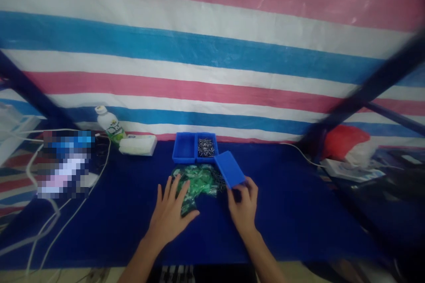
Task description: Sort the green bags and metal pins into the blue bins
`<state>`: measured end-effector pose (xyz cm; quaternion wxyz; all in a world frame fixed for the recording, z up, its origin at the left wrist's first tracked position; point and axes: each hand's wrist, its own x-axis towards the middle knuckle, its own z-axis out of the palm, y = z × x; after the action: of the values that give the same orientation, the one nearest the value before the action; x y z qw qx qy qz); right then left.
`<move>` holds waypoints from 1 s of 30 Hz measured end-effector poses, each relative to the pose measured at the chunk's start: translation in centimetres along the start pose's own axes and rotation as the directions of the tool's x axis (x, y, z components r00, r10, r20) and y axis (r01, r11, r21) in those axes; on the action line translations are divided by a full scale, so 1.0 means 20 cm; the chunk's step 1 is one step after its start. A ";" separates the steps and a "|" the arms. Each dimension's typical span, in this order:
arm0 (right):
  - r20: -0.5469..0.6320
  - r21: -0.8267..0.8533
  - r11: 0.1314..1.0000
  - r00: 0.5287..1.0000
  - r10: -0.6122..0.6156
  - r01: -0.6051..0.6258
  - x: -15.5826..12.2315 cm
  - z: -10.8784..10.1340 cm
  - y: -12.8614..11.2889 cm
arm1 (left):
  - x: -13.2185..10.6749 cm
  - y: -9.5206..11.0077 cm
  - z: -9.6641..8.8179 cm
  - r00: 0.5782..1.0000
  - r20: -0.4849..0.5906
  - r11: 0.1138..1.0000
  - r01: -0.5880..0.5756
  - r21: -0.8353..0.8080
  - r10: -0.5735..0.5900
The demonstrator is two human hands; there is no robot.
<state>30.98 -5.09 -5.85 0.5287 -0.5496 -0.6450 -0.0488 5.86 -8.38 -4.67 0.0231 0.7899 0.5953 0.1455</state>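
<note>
**Dark blue bench cover, striped tarp behind: both hands at the green pile**

Surface: dark blue bench cover [299,212]. Backdrop: tarp [212,53] in pink, white and blue bands. Landmark for all positions: paired blue bins [184,148], at the back centre of the cover.

Right hand [244,205]: fingertips closed on the near corner of a loose blue bin [229,168]. This bin is tilted and sits just in front and to the right of the paired bins. Whether its far corner touches them cannot be told, and its inside is not visible.

Left hand [171,212]: fingers spread, palm down, clasping nothing. It rests on the near left part of the green pile [199,177], which lies directly in front of the paired bins. The pile's right edge runs under the loose blue bin.

Paired bins: the right compartment holds small metal parts [206,147].

Left of the paired bins: white pack [137,145] near, bottle [111,126] just behind the pack, white cables [99,172] further left.

Right of the paired bins, well apart: red bag [343,141].
</note>
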 end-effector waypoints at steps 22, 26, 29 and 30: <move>0.243 0.410 0.573 0.690 0.682 -0.710 0.52 0.11 0.51 | 0.00 0.00 0.00 0.999 -0.013 0.999 0.031 -0.027 -0.031; 0.347 0.228 0.633 0.669 0.658 -0.740 0.57 0.15 0.54 | 0.00 0.00 0.01 0.999 -0.013 0.999 0.032 -0.020 -0.032; 0.378 0.106 0.695 0.676 0.633 -0.711 0.63 0.21 0.55 | 0.00 0.00 0.01 0.999 -0.017 0.999 0.031 -0.015 -0.031; 0.388 0.068 0.716 0.680 0.623 -0.695 0.64 0.22 0.55 | 0.00 0.00 0.01 0.999 -0.015 0.999 0.031 -0.016 -0.032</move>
<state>38.61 10.53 -3.97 0.4464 -0.6864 -0.4840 0.3088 5.94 -8.32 -4.80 0.0271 0.7790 0.6067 0.1558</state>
